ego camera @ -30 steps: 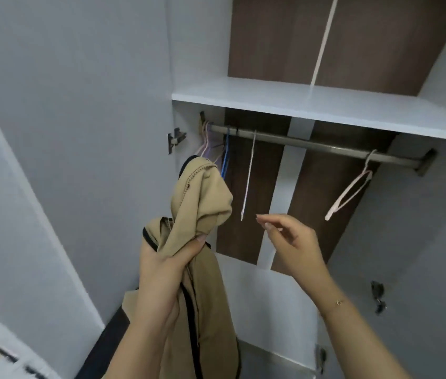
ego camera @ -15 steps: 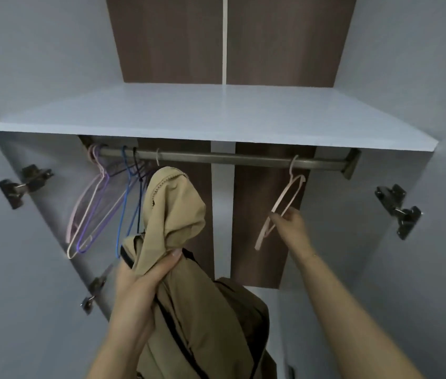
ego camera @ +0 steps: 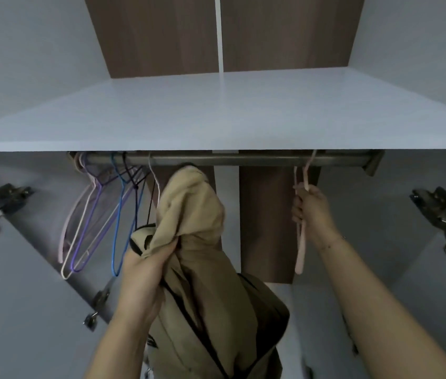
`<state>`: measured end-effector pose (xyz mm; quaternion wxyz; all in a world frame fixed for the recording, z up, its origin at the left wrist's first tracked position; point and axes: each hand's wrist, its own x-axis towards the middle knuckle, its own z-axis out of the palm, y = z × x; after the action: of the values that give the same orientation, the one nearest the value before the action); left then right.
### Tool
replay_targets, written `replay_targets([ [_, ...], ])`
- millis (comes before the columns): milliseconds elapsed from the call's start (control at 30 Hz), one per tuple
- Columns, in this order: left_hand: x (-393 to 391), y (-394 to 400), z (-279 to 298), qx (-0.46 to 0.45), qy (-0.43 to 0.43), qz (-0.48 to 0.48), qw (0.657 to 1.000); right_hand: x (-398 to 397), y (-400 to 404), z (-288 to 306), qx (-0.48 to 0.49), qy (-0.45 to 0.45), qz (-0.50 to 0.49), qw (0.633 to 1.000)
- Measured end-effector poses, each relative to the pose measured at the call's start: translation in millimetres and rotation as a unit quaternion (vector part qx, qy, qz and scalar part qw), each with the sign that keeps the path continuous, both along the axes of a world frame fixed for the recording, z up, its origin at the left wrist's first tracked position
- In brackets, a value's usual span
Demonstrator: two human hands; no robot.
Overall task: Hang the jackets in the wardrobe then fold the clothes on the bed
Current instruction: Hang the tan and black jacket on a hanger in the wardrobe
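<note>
A tan jacket is gripped in a bunch by the left hand and held up just below the wardrobe rail, its top nearly touching the rail. Toward the right end of that rail, a pink hanger hooked on it is clasped by the curled fingers of the right hand. At the left end of the rail, several coloured hangers are hung together, and a white shelf is fixed directly above the rail.

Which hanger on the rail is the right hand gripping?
The lone pale pink hanger at the rail's right end, held by the right hand. The pink, purple, blue and dark hangers are bunched at the left end, untouched.
</note>
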<state>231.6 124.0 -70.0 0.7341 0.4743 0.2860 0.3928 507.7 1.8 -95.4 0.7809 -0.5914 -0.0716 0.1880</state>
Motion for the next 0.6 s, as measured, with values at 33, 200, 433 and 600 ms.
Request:
replay_targets([
  [33, 1.3, 4.5, -0.4, 0.015, 0.011, 0.009, 1.000, -8.3, -5.4, -0.8, 0.004, -0.005, 0.004, 1.000],
  [200, 0.9, 16.9, -0.4, 0.099, 0.162, -0.021, 0.982, -69.4, -38.4, -21.6, -0.018, -0.075, -0.014, 0.997],
  [433, -11.8, 72.6, 23.4, 0.387, 0.483, -0.138, 0.773, -161.7, -68.5, -31.3, -0.101, -0.177, -0.051, 0.978],
  [600, -49.0, 102.2, 34.4, 0.201, 0.441, -0.471, 0.738, -214.9, -74.3, -24.9, -0.170, -0.223, -0.056, 0.958],
])
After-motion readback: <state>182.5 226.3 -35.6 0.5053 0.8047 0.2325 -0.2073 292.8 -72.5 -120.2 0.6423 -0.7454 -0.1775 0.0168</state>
